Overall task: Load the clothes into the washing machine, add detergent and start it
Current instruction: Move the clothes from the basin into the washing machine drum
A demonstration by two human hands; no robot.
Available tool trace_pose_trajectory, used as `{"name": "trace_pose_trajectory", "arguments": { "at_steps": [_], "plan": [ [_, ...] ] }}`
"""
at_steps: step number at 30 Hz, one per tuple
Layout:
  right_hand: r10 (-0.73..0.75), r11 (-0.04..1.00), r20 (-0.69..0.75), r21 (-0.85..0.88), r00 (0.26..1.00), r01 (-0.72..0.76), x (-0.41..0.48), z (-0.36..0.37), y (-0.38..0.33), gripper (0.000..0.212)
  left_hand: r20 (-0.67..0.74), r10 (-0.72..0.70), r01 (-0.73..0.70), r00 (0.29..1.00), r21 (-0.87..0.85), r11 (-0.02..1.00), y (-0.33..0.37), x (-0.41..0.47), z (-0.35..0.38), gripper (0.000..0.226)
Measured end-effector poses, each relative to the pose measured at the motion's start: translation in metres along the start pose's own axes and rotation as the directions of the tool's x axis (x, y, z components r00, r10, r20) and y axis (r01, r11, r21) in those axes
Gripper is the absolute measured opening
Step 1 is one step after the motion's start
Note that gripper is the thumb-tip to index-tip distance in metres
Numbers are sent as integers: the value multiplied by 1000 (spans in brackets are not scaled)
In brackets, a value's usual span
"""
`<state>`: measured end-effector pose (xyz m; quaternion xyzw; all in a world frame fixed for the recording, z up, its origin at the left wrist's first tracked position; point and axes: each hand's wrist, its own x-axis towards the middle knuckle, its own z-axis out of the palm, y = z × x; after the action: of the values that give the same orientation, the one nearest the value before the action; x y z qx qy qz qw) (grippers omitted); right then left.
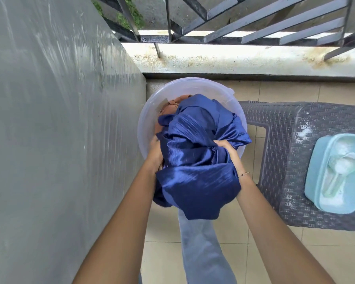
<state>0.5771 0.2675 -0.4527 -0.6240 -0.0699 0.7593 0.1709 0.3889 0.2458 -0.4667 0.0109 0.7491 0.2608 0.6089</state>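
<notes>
A shiny blue garment [195,152] is bunched over a translucent white bucket [152,111] on the tiled floor. Part of it hangs over the bucket's near rim. A brown cloth [170,107] lies beneath it at the back of the bucket. My left hand [155,152] grips the bundle from its left side, fingers partly buried in the fabric. My right hand [230,150] clutches the blue garment from the right. On the right, a pale blue tub of white detergent powder [336,177] with a scoop [342,162] in it rests on a dark stool. No washing machine is recognisable.
A large grey surface [59,119] fills the left side, right beside the bucket. The dark woven plastic stool [291,144] stands to the right. A stained ledge [234,58] and black metal railing [254,27] close the far side. My jeans-clad leg [201,253] is below.
</notes>
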Motion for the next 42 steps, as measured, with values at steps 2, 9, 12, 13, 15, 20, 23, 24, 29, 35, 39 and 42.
{"name": "trace_pose_trajectory", "arguments": {
  "at_steps": [2, 9, 12, 13, 15, 20, 23, 24, 29, 35, 39, 42],
  "plan": [
    [37, 998, -94, -39, 995, -40, -1, -3, -3, 22, -190, 97, -110, 977, -58, 992, -3, 12, -8, 11],
    [-164, 985, -527, -130, 834, 112, -9, -15, -2, 59, -456, 264, -298, 850, -2, 955, 15, -21, -41, 29],
    [-207, 975, -494, -179, 845, 135, -29, -6, -4, 58, -423, 290, -295, 858, 56, 954, 21, -40, -37, 32],
    [-201, 977, -465, -163, 862, 140, -39, -2, -5, 50, -397, 288, -294, 872, 48, 955, 20, -43, -35, 34],
    [-174, 984, -390, -102, 904, 145, -58, 7, -7, 23, -341, 228, -225, 912, 49, 973, 23, -55, -28, 42],
    [-281, 957, -317, -155, 906, 243, -94, 33, -12, 14, -218, 178, -162, 960, 91, 983, 45, -101, -9, 40],
    [-334, 933, -324, -249, 885, 261, -111, 55, -20, 50, -197, 312, -261, 929, 249, 933, 59, -141, 5, 44],
    [-344, 930, -328, -252, 880, 269, -117, 60, -24, 55, -178, 365, -301, 914, 307, 903, 64, -158, 9, 45],
    [-377, 925, -328, -192, 866, 329, -157, 64, -57, 40, -121, 606, -480, 786, 497, 723, 86, -231, 22, 27],
    [-470, 874, -280, -284, 837, 395, -197, 71, -79, 35, -26, 658, -517, 753, 595, 615, 123, -291, 25, 51],
    [-526, 837, -195, -292, 828, 463, -226, 85, -92, 30, 48, 630, -487, 775, 680, 548, 134, -307, 25, 102],
    [-530, 846, -207, -206, 823, 492, -253, 97, -104, 34, 17, 660, -486, 751, 692, 535, 141, -319, 21, 82]
  ]
}}
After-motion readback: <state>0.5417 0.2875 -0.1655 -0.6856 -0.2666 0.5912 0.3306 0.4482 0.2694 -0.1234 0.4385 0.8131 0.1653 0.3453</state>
